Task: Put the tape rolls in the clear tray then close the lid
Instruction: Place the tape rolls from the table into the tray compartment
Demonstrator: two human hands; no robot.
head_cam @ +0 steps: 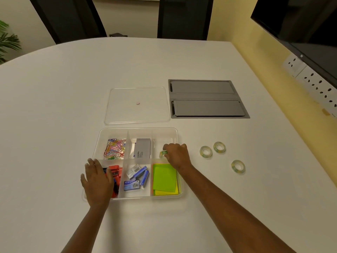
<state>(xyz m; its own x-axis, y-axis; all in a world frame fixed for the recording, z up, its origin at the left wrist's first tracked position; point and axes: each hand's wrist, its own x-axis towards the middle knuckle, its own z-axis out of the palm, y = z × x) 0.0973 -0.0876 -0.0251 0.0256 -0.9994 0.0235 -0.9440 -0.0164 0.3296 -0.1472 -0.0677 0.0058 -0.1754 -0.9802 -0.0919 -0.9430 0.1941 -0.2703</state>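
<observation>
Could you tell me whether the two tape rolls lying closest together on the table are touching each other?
Apart. The head view shows a thin strip of white table between the left roll and the right roll.

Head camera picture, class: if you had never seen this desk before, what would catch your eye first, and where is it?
First, the clear tray near the middle of the white table, with bright paper clips at its far left and green sticky notes at its near right. The right hand holds a tape roll over the far right compartment, while the left hand rests on the tray's near left corner. Three more tape rolls lie to the right, and the lid lies behind the tray.
</observation>
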